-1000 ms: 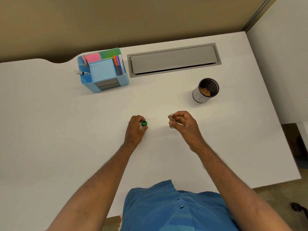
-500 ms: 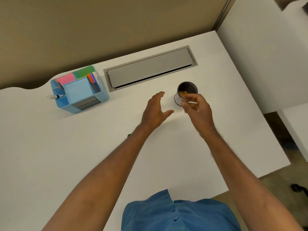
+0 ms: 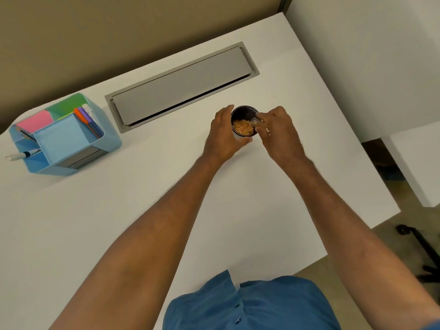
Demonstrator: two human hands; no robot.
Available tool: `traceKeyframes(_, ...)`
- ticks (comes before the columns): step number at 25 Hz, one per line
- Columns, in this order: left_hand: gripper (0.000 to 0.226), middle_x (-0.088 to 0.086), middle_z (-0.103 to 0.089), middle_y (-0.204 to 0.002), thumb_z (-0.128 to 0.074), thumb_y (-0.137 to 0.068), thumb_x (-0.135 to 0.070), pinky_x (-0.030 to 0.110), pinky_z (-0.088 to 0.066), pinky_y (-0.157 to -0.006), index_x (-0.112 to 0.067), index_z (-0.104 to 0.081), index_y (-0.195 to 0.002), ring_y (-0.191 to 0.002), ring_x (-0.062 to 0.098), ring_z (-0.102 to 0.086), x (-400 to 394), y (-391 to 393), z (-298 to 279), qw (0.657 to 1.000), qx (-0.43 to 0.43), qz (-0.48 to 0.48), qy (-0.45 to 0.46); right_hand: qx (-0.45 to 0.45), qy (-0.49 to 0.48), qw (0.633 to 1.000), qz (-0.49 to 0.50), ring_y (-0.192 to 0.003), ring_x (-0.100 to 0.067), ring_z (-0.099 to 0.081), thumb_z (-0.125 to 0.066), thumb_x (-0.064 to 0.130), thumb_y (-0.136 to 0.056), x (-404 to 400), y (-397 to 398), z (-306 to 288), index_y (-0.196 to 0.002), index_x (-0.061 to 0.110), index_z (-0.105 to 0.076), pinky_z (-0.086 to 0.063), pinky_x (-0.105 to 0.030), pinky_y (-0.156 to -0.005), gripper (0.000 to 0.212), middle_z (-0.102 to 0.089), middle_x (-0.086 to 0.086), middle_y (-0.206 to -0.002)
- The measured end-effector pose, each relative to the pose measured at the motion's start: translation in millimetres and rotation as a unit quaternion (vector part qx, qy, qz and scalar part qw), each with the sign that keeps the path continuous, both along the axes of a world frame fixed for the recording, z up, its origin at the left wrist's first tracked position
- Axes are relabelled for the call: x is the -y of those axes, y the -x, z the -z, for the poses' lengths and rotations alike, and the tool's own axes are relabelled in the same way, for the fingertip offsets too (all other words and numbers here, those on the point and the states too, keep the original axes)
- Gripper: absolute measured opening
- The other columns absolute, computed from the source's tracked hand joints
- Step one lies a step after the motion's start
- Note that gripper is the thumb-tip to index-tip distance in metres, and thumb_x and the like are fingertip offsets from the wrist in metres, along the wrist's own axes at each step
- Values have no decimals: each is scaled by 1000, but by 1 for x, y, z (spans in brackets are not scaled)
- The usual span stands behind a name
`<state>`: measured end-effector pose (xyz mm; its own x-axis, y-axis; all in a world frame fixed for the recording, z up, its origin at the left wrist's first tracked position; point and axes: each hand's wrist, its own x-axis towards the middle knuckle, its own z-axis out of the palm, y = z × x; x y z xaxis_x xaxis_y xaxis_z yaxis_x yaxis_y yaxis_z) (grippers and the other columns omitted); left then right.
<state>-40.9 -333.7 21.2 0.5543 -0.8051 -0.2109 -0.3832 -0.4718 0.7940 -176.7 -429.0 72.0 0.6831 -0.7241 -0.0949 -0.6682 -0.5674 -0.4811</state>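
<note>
A black cup (image 3: 244,113) with small orange-tan pieces in its bottom stands on the white desk (image 3: 119,210). My left hand (image 3: 222,136) grips the cup from its left side, fingers curled round the wall. My right hand (image 3: 277,133) pinches a small clear vial (image 3: 255,121) and holds it tilted over the cup's right rim, its mouth inside the opening. The green cap seen earlier is out of sight.
A blue desk organiser (image 3: 64,134) with sticky notes, pens and a marker stands at the far left. A grey cable-tray lid (image 3: 181,85) lies behind the cup. The desk's right edge (image 3: 371,163) drops to the floor, with a chair base (image 3: 423,248) below.
My left hand left the green cap, reached forward and took hold of the cup. My right hand carried the vial up to the cup and tilted it into the opening.
</note>
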Motion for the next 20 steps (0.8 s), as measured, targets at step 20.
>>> traceKeyframes(20,92,8,-48,-153,-88,-76,-38,38,-47,-112,-14,-39,-150,-140,24,-46,4,4,10,1000,-15,-13,24,23,-18,999,35,-113,-26,-64,-73,7,-93,-5,-6,12,-129,12,-66,-58,-38,-96,36,-61,-12,-127)
